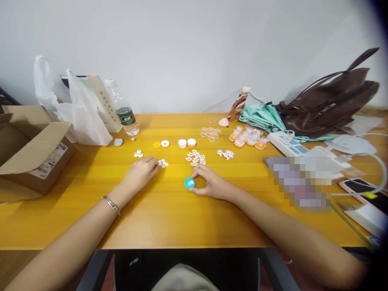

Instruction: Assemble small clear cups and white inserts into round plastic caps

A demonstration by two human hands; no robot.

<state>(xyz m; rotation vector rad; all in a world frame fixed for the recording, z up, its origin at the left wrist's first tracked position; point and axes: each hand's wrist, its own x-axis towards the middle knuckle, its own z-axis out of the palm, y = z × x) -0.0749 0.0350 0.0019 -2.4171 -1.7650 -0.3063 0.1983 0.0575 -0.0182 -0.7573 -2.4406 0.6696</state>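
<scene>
While the right hand (pixel 212 182) gripped a teal round piece (pixel 186 184) by its rim between thumb and fingers, the left hand (pixel 139 173) reached to a cluster of small white discs (pixel 163 163) right at its fingertips. Whether those bunched fingertips had pinched a disc could not be told. The teal piece sat at the left end of the right hand, its open face turned up and white bits (pixel 190 183) showing inside; its outline was round, so no long axis or pointing end stood out. The discs lay flat on the table (pixel 182 222), to the right of the left hand.

Just beyond the right hand's fingertips lay a pile of white spoked pieces (pixel 195 157), pointing in mixed directions, with a smaller group of similar white parts (pixel 226 154) farther to that hand's right. Past the left hand stood a few little white pieces (pixel 138 153), and beyond its fingertips a yellow disc (pixel 157 144) beside a white ring (pixel 165 143). Farther out from the right hand were clear rings (pixel 210 133) and, to their right, clear capsules (pixel 250 136) with orange parts. A bracelet (pixel 111 204) circled the left hand's wrist.
</scene>
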